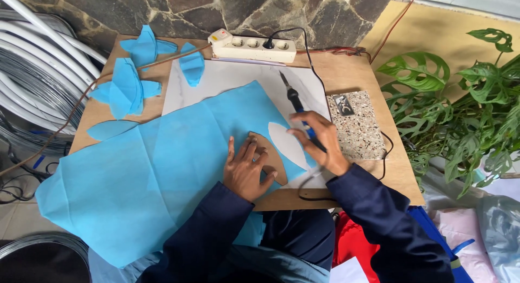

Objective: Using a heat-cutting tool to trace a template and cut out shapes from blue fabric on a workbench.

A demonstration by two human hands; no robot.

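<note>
left hand [247, 172] — flat, fingers spread, pressing brown template [269, 159] onto blue fabric [151, 169] | right hand [319, 142] — fist around soldering iron [297, 105], tip pointing away | leaf-shaped cutout [286, 143] between hands | tabletop [352, 77]

Wooden table [346, 77] under blue fabric [135, 174]

Your left hand [248, 169] lay flat at lower centre of the frame, pressing a brown leaf-shaped template [269, 154] onto the blue fabric sheet [146, 174]. Just right of it, your right hand [319, 143] gripped a soldering iron [295, 101], its tip pointing toward the upper centre. Cut blue fabric pieces [127, 88] sat at upper left, a white power strip [253, 45] at the top.
</note>
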